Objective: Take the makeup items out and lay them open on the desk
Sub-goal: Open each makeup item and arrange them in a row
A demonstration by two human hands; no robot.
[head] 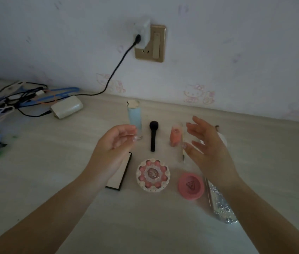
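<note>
Both hands hover over makeup laid out on the desk [53, 180], holding nothing.
Left hand [114, 142] loosely curled, right hand [205, 145] spread, both empty. Round flower compact [153, 175] sits between them, just beside the pink case [191, 186] (probably light, hard, slippery plastic; take it by the rim). Brush [153, 136] lies behind.

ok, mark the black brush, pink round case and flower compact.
black brush [152, 138]: head view, on its handle.
pink round case [190, 186]: head view, lid centre.
flower compact [153, 174]: head view, centre medallion.
</note>
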